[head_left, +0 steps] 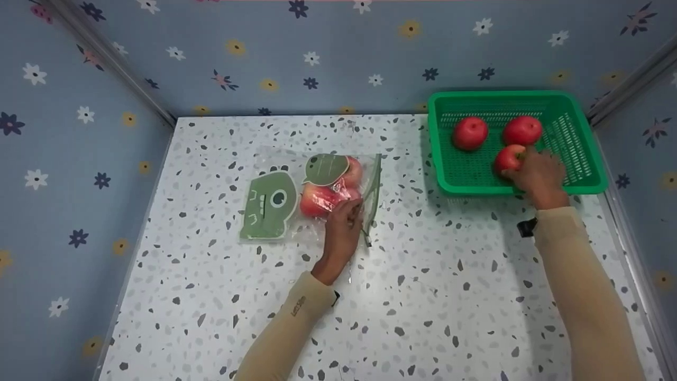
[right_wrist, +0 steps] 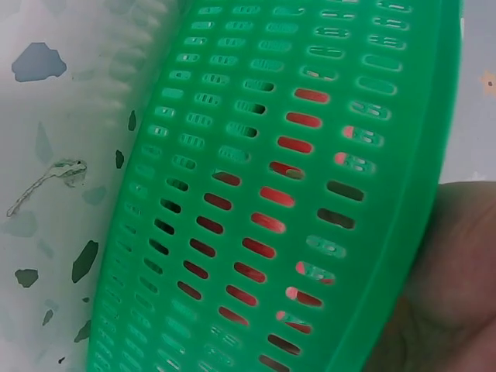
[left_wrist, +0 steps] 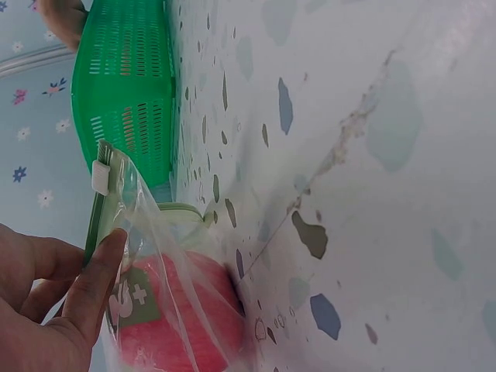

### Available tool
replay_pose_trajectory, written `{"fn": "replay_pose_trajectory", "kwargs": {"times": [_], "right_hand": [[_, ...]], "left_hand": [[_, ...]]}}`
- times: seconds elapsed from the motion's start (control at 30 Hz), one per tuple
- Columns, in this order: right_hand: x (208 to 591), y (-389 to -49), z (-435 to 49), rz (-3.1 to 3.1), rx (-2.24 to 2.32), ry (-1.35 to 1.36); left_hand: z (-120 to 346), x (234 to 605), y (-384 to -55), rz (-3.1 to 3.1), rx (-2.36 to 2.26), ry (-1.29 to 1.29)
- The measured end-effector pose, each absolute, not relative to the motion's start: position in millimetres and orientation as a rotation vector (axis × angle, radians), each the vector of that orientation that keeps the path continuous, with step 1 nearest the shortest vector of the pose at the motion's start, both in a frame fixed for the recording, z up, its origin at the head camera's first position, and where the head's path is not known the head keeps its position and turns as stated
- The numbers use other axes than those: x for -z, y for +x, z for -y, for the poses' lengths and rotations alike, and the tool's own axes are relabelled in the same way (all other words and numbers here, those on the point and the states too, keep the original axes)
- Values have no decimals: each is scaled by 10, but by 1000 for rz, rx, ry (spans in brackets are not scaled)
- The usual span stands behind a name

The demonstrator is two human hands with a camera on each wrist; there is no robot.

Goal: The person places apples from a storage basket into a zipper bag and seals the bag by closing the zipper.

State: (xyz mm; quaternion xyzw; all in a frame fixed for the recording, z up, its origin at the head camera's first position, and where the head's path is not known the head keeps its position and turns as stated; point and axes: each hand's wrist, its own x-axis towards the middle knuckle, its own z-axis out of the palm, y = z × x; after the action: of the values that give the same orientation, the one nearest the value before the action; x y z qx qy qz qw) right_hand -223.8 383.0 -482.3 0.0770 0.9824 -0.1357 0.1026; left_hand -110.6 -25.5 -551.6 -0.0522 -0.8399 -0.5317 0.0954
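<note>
A clear zip bag (head_left: 267, 209) with green dinosaur print lies on the table with several red apples (head_left: 316, 200) inside. My left hand (head_left: 342, 230) pinches the bag by its green zip edge, on the right side. In the left wrist view, the fingers (left_wrist: 105, 260) hold that edge, with a white slider (left_wrist: 101, 177) on the zip. My right hand (head_left: 540, 172) reaches over the near rim of the green basket (head_left: 521, 95) and grips a red apple (head_left: 506, 160). The basket wall hides most of that hand in the right wrist view.
Two more red apples (head_left: 470, 133) (head_left: 522, 130) sit towards the back of the basket. Flower-patterned panels (head_left: 359, 58) enclose the speckled table (head_left: 423, 307) at the back and both sides. The basket stands at the back right corner.
</note>
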Motion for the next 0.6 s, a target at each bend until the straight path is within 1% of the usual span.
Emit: {"fn": "replay_pose_trajectory", "kwargs": {"times": [0.6], "right_hand": [[4887,-2361,-3873,-2858,434,266]], "left_hand": [[255,5510,-1107,2480,1571,-157]]}}
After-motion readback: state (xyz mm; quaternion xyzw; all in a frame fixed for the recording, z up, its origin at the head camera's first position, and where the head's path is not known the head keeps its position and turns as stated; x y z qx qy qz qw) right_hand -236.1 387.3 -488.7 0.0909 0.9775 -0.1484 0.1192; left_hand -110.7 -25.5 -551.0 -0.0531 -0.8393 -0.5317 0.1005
